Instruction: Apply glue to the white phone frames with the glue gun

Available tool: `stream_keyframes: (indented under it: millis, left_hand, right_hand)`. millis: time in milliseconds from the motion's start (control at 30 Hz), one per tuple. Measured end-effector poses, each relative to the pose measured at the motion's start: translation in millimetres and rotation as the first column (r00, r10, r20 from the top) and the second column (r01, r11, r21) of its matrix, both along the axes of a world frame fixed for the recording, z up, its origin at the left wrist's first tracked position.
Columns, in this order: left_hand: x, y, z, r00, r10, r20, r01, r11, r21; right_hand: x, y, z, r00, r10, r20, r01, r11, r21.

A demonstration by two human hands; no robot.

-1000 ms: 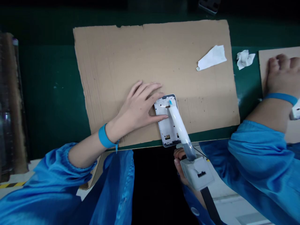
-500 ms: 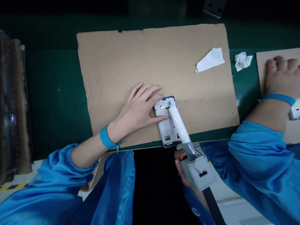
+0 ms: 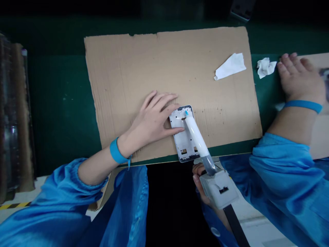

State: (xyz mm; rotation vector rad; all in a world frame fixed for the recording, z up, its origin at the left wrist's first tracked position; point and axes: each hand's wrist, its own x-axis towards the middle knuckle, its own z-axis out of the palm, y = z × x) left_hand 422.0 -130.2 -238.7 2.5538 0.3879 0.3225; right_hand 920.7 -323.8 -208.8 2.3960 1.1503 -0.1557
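Observation:
A white phone frame [image 3: 180, 137] with dark ends lies over the near edge of the cardboard, its lower end jutting past it. My left hand [image 3: 155, 118] steadies it from the left, index fingertip at the upper left corner and thumb across the inside face, the other fingers spread on the cardboard. Below right, my right hand [image 3: 199, 180] is wrapped round a glue gun [image 3: 218, 188], whose body hides most of the fingers. The gun carries a long white cartridge [image 3: 196, 135]. Its blue nozzle tip [image 3: 186, 112] points at the frame's top end, touching or just above it.
A cardboard sheet [image 3: 159, 65] covers the green table [image 3: 61, 103]. White tissue [image 3: 231, 67] lies on it, and a crumpled tissue [image 3: 266, 67] just off its right edge. A co-worker's hand [image 3: 300, 79] is at the right. Upright stacked trays [image 3: 12, 120] stand at the left.
The co-worker's hand has moved left, off their cardboard toward the crumpled tissue. My hands, the phone frame and the glue gun have hardly shifted.

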Motion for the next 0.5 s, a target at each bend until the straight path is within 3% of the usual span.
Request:
stream_keyframes:
  millis: [200, 433, 500]
  left_hand:
    - [-1, 0, -2.5, 1.000, -0.003, 0.016, 0.002, 0.999, 0.043]
    - [0, 0, -1.3, 1.000, 0.005, 0.013, -0.005, 1.000, 0.012]
    - [1, 0, -1.2, 1.000, 0.007, 0.016, -0.007, 1.000, -0.004]
  right_hand:
    - [17, -9, -9.8, 0.996, 0.027, -0.081, -0.021, 0.997, 0.073]
    - [21, -11, -7.9, 0.998, 0.057, 0.009, -0.057, 0.998, -0.007]
    - [25, -11, -8.7, 0.999, 0.030, -0.018, -0.029, 0.999, 0.027]
